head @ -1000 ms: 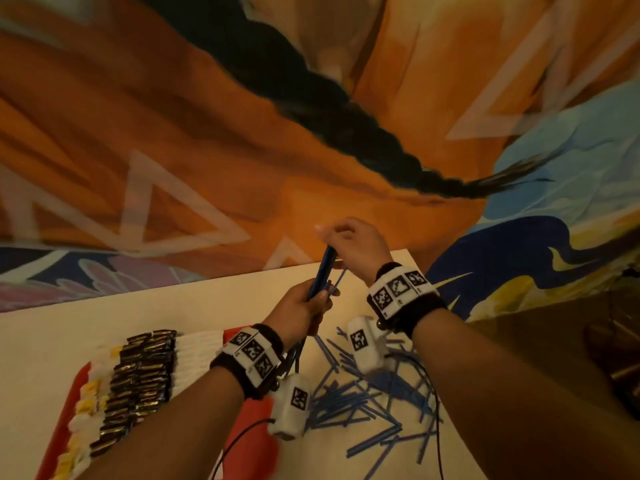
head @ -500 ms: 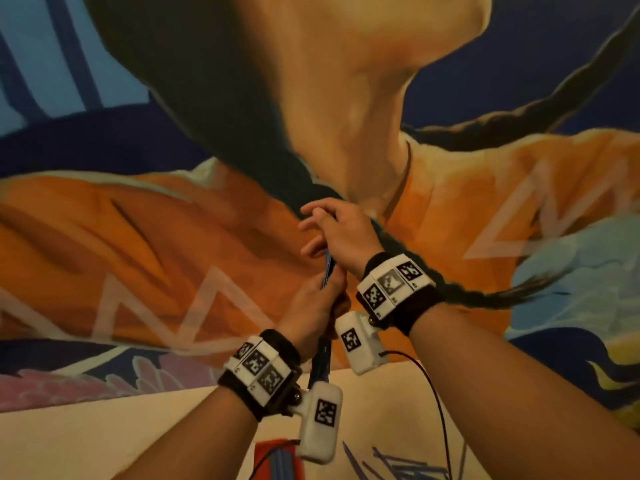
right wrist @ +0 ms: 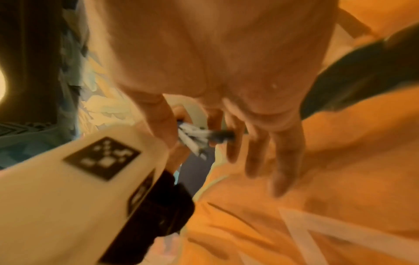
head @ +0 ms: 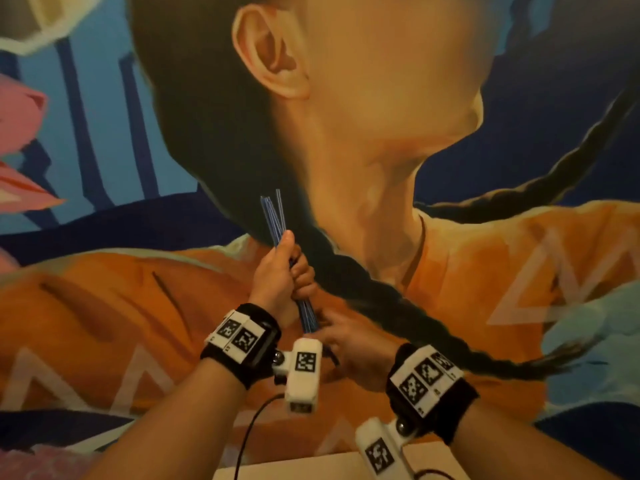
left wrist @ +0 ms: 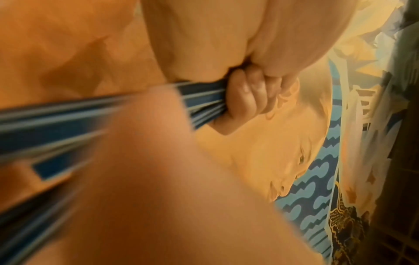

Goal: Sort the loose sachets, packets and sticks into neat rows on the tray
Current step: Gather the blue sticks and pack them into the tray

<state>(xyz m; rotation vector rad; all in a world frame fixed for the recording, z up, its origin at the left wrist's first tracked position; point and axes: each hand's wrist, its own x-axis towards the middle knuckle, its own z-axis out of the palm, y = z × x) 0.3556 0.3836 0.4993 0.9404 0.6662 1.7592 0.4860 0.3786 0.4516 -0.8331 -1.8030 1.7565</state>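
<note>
**Squaring a bundle, tray out of view**

Gripping a bundle of thin blue sticks (head: 274, 220) upright in the curled left hand (head: 277, 275), raised before the painted wall mural (head: 485, 271). Touching the bundle's lower ends with the right hand (head: 349, 344), fingers loosely extended, apparently tapping them level. Judging progress from this moment alone: not possible, with the tray out of sight and only a pale tabletop (head: 263, 469) corner showing; this bundle not yet laid down. Compared with a second ago: right hand gone from the top to the bottom of the bundle, view tilted upward, tray and loose pile lost from sight.
</note>
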